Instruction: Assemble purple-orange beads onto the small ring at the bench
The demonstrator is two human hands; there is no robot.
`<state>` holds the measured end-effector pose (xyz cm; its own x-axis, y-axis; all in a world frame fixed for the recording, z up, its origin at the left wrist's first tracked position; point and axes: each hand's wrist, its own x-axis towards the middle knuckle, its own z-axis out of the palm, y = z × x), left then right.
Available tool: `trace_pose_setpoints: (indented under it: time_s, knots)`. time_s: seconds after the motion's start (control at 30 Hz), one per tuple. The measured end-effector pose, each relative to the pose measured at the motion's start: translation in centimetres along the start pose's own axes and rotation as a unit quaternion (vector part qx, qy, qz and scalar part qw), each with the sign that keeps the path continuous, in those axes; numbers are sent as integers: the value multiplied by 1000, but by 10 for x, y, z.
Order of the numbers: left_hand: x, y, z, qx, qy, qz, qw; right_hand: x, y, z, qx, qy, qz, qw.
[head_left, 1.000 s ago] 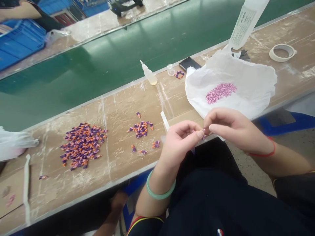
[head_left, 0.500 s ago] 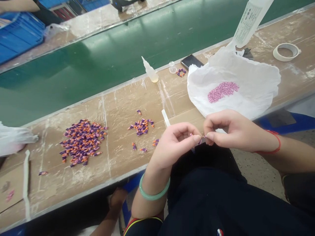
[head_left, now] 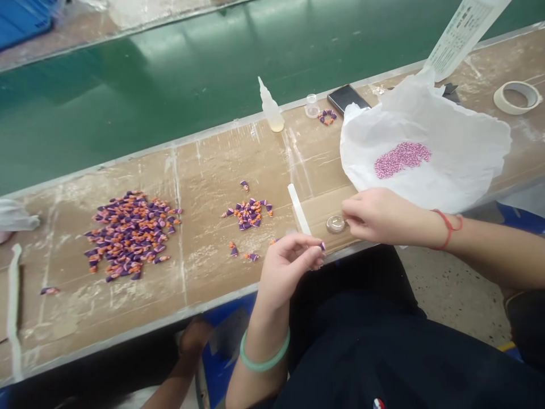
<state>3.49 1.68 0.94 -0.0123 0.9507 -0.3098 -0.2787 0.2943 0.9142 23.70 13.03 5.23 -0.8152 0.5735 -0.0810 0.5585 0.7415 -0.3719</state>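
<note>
Fingers of the left hand [head_left: 281,266] pinch a small purple-and-pink piece [head_left: 322,246] at the surface's [head_left: 221,170] front edge. The right hand [head_left: 378,215] has parted from it to the clear round dish [head_left: 335,224], fingertips bunched, whether on anything I cannot tell; so the left alone now holds the piece.

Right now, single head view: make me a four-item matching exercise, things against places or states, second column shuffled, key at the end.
Things
1. left hand
2. right hand
3. small nozzle bottle
4. pile of tiny pink bits

Places or states
A. next to a round clear dish
B. on a crumpled white sheet
C. pinching a purple-and-pink piece
D. standing on the brown worktop, near the green strip

Pairs: 1-C, 2-A, 3-D, 4-B
</note>
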Motion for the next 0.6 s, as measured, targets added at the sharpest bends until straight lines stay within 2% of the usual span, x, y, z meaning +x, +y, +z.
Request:
trace_pose_setpoints:
  time_s: [0.17, 0.43, 0.53, 0.6]
  knots:
    - [-2, -7, -1, -2, 1, -12, 1000, 11, -5, -2, -78, -57, 15, 995]
    - [-1, -8, -2, 9, 9, -2, 1000, 14, -6, -1, -105, -44, 6, 993]
    - [-1, -9, 1, -7, 17, 5, 1000, 13, -6, -2, -52, -7, -8, 999]
    - [-1, -8, 5, -33, 29, 20, 999, 10, -8, -7, 48, 12, -16, 999]
